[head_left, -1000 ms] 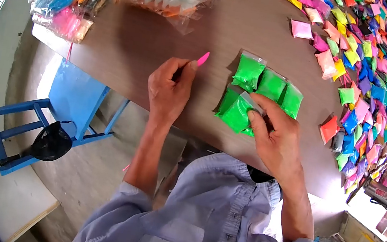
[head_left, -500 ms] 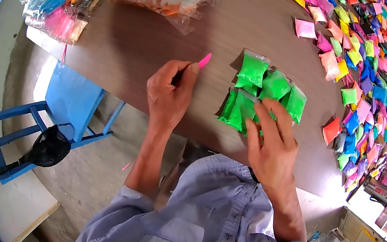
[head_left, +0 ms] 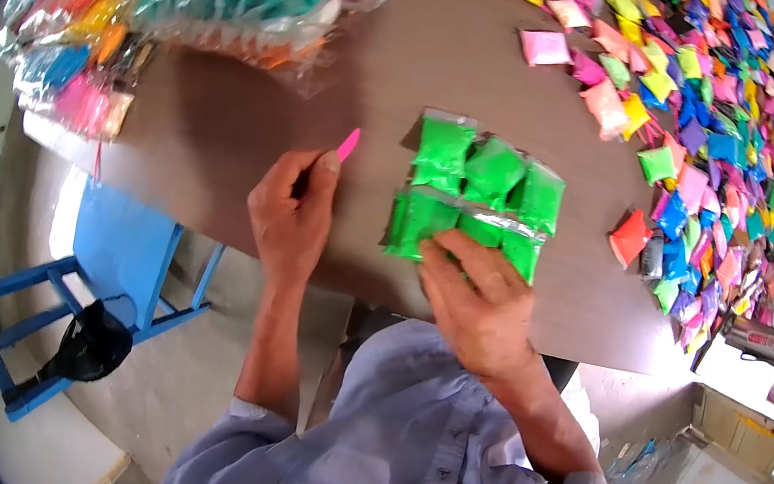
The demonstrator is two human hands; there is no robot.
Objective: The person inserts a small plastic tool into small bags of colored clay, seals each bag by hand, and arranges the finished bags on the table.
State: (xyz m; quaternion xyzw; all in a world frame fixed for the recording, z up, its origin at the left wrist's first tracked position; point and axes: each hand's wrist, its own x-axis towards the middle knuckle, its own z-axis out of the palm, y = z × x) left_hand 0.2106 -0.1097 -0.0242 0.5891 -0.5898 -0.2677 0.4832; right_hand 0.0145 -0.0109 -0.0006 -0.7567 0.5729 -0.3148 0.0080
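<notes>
Packets (head_left: 442, 154), green and plump, sit grouped at the centre of the frame on a brown worktop (head_left: 401, 57). Two rows, close together: three in the upper row, clear top edges showing; lower row partly under the right hand (head_left: 474, 296), so its exact count cannot be told.

Right hand: palm down, fingers bent and gathered, tips touching the lower row near its left end. Whether thumb and fingers pinch a packet or only rest on it, cannot tell; the thumb is largely hidden.

Left hand (head_left: 297, 202): left of the packets and apart from them, thumb and forefinger pinching a slim pink piece (head_left: 348, 146), pointed end up; other fingers curled in.

Upper left: clear bags (head_left: 232, 5) in a heap, filled with teal, yellow, pink, orange and blue contents. Upper right down to mid right: a broad spread of small coloured pouches (head_left: 697, 139), many overlapping; one red pouch (head_left: 629, 238) lies at its near edge.

Right edge: metal flask (head_left: 758, 339), on its side. Lower left: blue chair (head_left: 120, 230), black item (head_left: 93, 340) on its frame.
</notes>
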